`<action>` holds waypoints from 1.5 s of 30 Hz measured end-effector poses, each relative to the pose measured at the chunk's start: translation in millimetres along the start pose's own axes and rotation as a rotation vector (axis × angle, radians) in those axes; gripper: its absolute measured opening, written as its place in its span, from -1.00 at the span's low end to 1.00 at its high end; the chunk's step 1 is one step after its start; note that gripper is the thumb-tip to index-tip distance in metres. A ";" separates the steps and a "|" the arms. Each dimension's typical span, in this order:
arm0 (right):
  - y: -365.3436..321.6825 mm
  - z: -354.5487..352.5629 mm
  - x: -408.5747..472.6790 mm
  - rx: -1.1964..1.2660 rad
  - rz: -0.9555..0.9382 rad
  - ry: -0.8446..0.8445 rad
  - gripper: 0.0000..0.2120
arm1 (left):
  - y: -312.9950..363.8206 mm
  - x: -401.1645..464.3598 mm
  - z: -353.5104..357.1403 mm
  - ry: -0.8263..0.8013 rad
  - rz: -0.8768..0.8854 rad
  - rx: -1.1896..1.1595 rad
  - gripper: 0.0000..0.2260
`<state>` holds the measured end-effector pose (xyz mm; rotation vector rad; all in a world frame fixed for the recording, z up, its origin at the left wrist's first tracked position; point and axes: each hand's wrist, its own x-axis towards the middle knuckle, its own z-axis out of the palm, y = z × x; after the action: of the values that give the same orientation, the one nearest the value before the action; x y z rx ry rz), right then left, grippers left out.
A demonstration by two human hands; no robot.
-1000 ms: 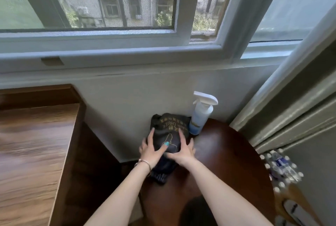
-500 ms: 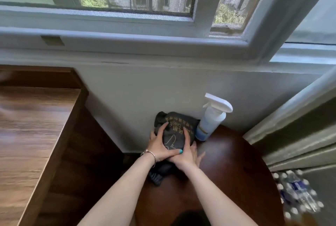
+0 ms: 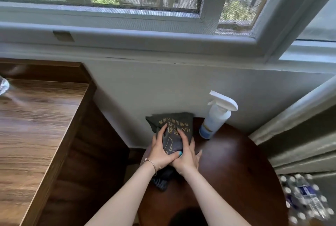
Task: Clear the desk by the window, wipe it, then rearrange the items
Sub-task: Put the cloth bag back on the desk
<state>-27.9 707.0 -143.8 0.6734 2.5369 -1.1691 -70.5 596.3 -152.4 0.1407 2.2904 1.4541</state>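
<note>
A dark grey cloth bag [image 3: 172,126] with gold lettering lies at the back left of a round dark wooden table [image 3: 236,162], against the wall. My left hand [image 3: 159,153] grips its left side, fingers curled round the edge and thumb laid across the front. My right hand [image 3: 188,155] presses on the bag's right side with fairly straight fingers, the little finger spread toward the tabletop. The bag's lower end pokes out under my wrists.
A white spray bottle [image 3: 216,116] stands just right of the bag by the wall. A long wooden desk [image 3: 36,126] fills the left, with a blurred clear bottle [image 3: 2,86] at its far edge. Packed water bottles [image 3: 307,196] sit low on the right beside a curtain [image 3: 294,116].
My hands have drawn closer round the bag; the left thumb now lies across its front, over the right hand. The view has shifted, showing more of the table and less of the window.
</note>
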 end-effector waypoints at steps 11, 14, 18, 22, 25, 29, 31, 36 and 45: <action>-36.6 -2.1 -34.9 0.061 -0.135 0.114 -0.22 | 21.4 -34.8 -34.7 0.090 0.110 -0.114 -0.08; -60.7 -0.5 -43.9 0.073 -0.184 0.151 -0.20 | 34.7 -42.2 -58.2 0.107 0.144 -0.122 -0.09; -97.6 2.7 -54.3 0.080 -0.234 0.140 -0.17 | 49.0 -55.2 -92.5 0.165 0.181 -0.127 -0.10; -133.2 6.3 -70.7 0.055 -0.302 0.150 -0.20 | 56.6 -70.4 -127.0 0.218 0.215 -0.118 -0.10; -159.5 11.4 -89.3 0.058 -0.337 0.164 -0.25 | 60.4 -84.4 -153.1 0.243 0.242 -0.101 -0.10; -191.2 25.3 -118.0 -0.001 -0.347 0.182 -0.24 | 59.0 -106.5 -188.9 0.224 0.254 -0.089 -0.10; -207.6 37.0 -132.9 -0.016 -0.349 0.196 -0.24 | 55.3 -117.6 -208.3 0.230 0.256 -0.073 -0.09; -248.8 64.0 -163.8 -0.041 -0.368 0.213 -0.25 | 50.0 -145.1 -255.9 0.207 0.244 -0.090 -0.06; -306.2 88.1 -200.8 -0.055 -0.403 0.249 -0.24 | 49.5 -174.1 -318.8 0.264 0.290 -0.093 -0.14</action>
<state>-9.4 405.8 81.5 0.3151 3.0039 -1.1891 -47.3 297.4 58.5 0.2781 2.4850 1.8167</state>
